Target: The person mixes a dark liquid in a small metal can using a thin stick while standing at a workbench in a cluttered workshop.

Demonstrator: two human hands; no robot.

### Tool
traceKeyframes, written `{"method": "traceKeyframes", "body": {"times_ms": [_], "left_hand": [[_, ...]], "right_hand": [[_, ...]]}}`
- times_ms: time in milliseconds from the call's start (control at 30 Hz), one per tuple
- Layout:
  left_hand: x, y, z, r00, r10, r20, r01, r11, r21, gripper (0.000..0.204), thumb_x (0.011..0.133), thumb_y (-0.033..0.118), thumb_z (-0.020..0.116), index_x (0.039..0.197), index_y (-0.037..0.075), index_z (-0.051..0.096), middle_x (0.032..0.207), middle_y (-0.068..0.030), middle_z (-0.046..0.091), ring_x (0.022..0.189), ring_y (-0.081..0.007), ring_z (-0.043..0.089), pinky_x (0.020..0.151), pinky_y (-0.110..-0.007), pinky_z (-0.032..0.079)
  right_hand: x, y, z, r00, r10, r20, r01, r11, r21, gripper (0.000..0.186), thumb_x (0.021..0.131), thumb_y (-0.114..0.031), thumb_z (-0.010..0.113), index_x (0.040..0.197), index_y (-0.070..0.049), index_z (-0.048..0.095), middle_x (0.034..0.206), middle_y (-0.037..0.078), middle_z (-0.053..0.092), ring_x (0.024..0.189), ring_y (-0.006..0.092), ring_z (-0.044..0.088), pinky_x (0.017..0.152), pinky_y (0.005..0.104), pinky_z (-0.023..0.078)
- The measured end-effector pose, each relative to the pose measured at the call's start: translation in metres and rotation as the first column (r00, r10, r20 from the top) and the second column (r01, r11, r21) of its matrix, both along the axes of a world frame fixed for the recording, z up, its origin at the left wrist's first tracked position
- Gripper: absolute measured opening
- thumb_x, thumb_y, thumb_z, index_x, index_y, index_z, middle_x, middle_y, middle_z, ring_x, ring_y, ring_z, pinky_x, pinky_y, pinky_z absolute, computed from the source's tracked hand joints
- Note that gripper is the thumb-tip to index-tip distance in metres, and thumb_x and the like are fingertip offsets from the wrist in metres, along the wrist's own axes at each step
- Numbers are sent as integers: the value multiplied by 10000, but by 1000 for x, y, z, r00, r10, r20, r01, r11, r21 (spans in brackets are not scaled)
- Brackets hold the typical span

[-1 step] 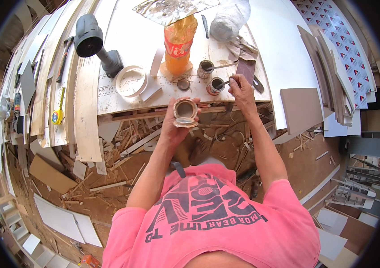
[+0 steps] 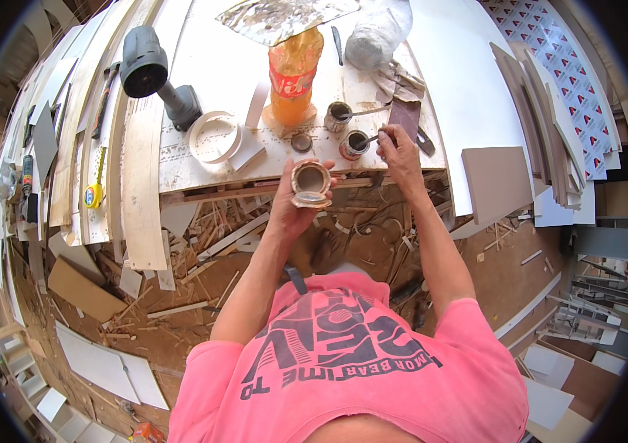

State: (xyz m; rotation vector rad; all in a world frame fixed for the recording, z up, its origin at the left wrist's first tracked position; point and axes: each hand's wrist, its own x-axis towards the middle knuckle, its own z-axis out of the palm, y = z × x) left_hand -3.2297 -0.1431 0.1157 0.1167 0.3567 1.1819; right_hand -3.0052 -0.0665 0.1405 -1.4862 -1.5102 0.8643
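Two bare hands work at the near edge of a worktop (image 2: 255, 168) strewn with tools and containers. The left hand (image 2: 289, 198) has its grip closed around a small round pot (image 2: 309, 176), fingers wrapped about its sides; the pot's open mouth faces up toward the wearer, and a flat round piece (image 2: 312, 200) sits against its near rim. That pot is held just off the worktop's front edge, a little left of the right hand.

The right hand (image 2: 400, 156) has its grip pinched together on the end of a thin dark stick (image 2: 373, 137), whose other end reaches into a dark-mouthed jar (image 2: 354, 145) standing upright. Just behind it stands a second jar (image 2: 338, 117), with a stirring stick (image 2: 366, 112) slanting out to the right. A small round cap (image 2: 301, 142) lies on the worktop between the pot and the orange bottle (image 2: 290, 88), which stands farther back with a stained sheet (image 2: 284, 18) above it.

To the left, a pale ring (image 2: 194, 140) rests near a dark power tool (image 2: 144, 63). Right of the jars lie a brown sheet (image 2: 405, 116) and, beside it, a dark flat tool (image 2: 425, 142)
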Motion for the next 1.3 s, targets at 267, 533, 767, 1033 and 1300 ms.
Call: {"method": "traceKeyframes", "body": {"times_ms": [267,533,767,1033,1300], "left_hand": [[47,45,-18,998,-15,-58,13,999,-31,492,1004,482,355,1123,49,555,1254,-196,565,897,-253,658,682,-306,586],[58,53,-32,998,69,8,-68,994,-85,492,1003,481,355,1135,52,556,1274,-230,543,903,-283,657,687,-322,596],[59,53,-35,995,84,60,-78,992,-95,496,1000,486,354,1138,58,565,1288,-241,531,906,-292,652,693,-329,596],[59,53,-39,995,75,69,-69,994,-82,509,998,500,348,1142,61,561,1261,-224,557,896,-282,660,690,-333,582],[58,53,-38,996,82,33,-78,991,-107,495,1002,476,359,1129,48,574,1252,-237,555,877,-302,660,692,-329,599]], "right_hand": [[23,-9,2,925,323,201,-345,934,88,172,883,-72,623,1039,0,638,871,124,622,764,214,632,667,297,492],[46,-7,26,805,534,257,-548,836,-19,141,867,-57,625,1002,-18,632,888,116,598,784,272,616,687,353,491],[64,-4,49,771,579,265,-594,804,-28,139,866,-41,631,1000,-5,639,917,126,621,817,253,635,709,312,501],[46,-16,17,963,96,-250,-123,988,-93,147,956,-86,542,1067,7,569,939,102,634,792,149,654,710,285,520],[39,-18,-27,961,-62,-269,4,977,-212,167,953,-111,529,1069,9,532,847,70,629,678,120,637,635,239,491]]}}
